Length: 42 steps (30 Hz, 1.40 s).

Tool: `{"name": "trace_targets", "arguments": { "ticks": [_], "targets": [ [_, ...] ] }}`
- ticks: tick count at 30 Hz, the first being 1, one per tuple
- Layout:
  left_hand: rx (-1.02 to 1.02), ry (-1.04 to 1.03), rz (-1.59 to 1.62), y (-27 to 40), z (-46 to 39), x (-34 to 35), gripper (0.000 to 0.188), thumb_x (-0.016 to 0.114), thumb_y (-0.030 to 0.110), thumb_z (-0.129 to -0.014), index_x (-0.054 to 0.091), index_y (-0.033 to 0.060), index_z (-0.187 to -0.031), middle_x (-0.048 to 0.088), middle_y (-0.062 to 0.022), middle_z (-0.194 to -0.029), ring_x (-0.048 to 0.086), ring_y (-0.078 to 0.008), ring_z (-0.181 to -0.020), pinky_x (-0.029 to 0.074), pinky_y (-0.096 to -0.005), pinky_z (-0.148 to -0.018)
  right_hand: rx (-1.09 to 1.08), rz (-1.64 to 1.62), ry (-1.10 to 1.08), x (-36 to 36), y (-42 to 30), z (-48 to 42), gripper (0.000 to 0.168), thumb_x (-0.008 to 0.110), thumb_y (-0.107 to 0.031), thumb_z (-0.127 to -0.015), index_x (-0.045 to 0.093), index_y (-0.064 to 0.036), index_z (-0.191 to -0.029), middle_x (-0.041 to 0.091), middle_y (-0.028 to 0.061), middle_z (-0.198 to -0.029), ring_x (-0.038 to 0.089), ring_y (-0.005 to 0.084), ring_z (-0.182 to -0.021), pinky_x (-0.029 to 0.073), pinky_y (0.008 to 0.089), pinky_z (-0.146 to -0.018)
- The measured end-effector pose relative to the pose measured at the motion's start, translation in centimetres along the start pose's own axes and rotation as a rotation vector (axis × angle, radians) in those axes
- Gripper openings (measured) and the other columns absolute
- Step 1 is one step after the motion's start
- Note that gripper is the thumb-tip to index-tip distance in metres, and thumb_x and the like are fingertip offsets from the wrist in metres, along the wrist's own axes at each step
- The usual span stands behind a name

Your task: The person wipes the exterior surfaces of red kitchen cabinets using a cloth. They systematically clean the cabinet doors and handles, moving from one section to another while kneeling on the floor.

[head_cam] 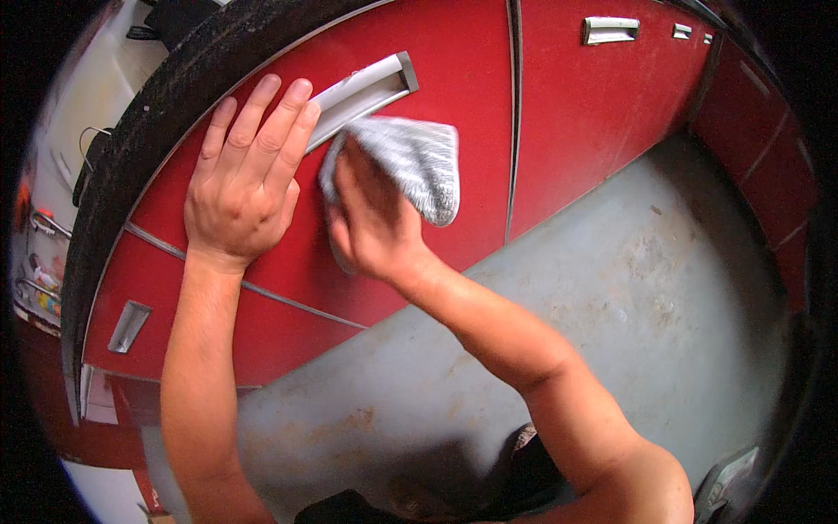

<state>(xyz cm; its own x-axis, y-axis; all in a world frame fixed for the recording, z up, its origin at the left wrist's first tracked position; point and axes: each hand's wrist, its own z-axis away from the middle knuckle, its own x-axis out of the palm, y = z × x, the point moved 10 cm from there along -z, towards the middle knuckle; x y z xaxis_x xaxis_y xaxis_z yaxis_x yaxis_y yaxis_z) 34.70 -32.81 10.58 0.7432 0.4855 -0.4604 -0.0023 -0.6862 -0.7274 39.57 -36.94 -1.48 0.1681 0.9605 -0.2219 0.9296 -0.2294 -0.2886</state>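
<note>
My left hand [242,177] rests palm down on a red cabinet front [458,72], its fingers slightly spread and holding nothing. Its fingertips reach the left end of a silver recessed metal handle [360,95], covering part of it. Just below the handle, my right hand [380,219] holds a grey-and-white cloth [429,164] against the same red panel. Folds of the cloth stick out past the fingers on the right, and motion blurs both the hand and the cloth.
A dark countertop edge [163,92] curves along the top of the cabinet. More red doors [602,118] with silver handles [611,31] continue to the right. Below lies a stained grey floor [589,281]. Wire-handled items [49,223] stand at the far left.
</note>
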Motion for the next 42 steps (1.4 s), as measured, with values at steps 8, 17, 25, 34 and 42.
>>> {"name": "trace_targets", "arguments": {
  "ticks": [8, 17, 25, 34, 42],
  "targets": [
    [0.005, 0.021, -0.030, -0.6, 0.3, -0.3, 0.065, 0.059, 0.006, -0.082, 0.057, 0.0095, -0.147, 0.050, -0.0028, -0.159, 0.042, -0.0237, -0.150, 0.026, -0.0456, -0.128, 0.248, -0.024, -0.182, 0.1, 4.9, 1.9, 0.064, 0.068, -0.021, -0.087, 0.052, 0.001, -0.145, 0.059, 0.0232, -0.139, 0.057, 0.0433, -0.130, 0.041, 0.0532, -0.115],
    [0.002, 0.004, -0.005, -0.4, 0.1, -0.2, 0.064, 0.057, 0.006, -0.083, 0.057, 0.0088, -0.147, 0.051, -0.0035, -0.158, 0.043, -0.0244, -0.149, 0.027, -0.0459, -0.127, -0.107, -0.035, -0.181, 1.1, -0.4, 1.2, 0.061, 0.070, -0.019, -0.084, 0.058, -0.005, -0.141, 0.052, 0.0158, -0.152, 0.044, 0.0369, -0.144, 0.020, 0.0585, -0.125],
    [0.024, -0.005, 0.021, -0.4, 0.3, -0.3, 0.065, 0.056, 0.005, -0.085, 0.053, 0.0067, -0.150, 0.048, -0.0074, -0.160, 0.042, -0.0296, -0.150, 0.029, -0.0486, -0.125, 0.180, 0.152, 0.191, -2.1, 5.9, -1.2, 0.079, 0.059, -0.021, -0.089, 0.032, 0.003, -0.159, 0.026, 0.0237, -0.169, 0.021, 0.0462, -0.156, 0.010, 0.0572, -0.127],
    [-0.316, -0.141, 0.788, 10.3, 13.1, -5.0, 0.032, 0.059, 0.008, -0.089, 0.073, 0.0006, -0.117, 0.072, -0.0171, -0.121, 0.065, -0.0354, -0.122, 0.043, -0.0566, -0.112, 0.236, 0.073, 0.070, -1.6, 7.4, -0.3, 0.077, 0.053, -0.022, -0.096, 0.023, 0.004, -0.162, 0.019, 0.0279, -0.170, 0.019, 0.0435, -0.157, 0.014, 0.0470, -0.129],
    [-0.152, -1.593, 1.359, 33.6, 30.4, -3.3, 0.045, 0.069, 0.030, -0.094, 0.064, 0.0019, -0.128, 0.067, -0.0191, -0.131, 0.061, -0.0378, -0.125, 0.050, -0.0508, -0.104, 0.283, 0.048, 0.127, -2.3, 4.6, -0.9, 0.073, 0.046, -0.018, -0.098, 0.019, 0.013, -0.159, 0.014, 0.0321, -0.169, 0.012, 0.0469, -0.158, 0.009, 0.0463, -0.130]
  ]
}}
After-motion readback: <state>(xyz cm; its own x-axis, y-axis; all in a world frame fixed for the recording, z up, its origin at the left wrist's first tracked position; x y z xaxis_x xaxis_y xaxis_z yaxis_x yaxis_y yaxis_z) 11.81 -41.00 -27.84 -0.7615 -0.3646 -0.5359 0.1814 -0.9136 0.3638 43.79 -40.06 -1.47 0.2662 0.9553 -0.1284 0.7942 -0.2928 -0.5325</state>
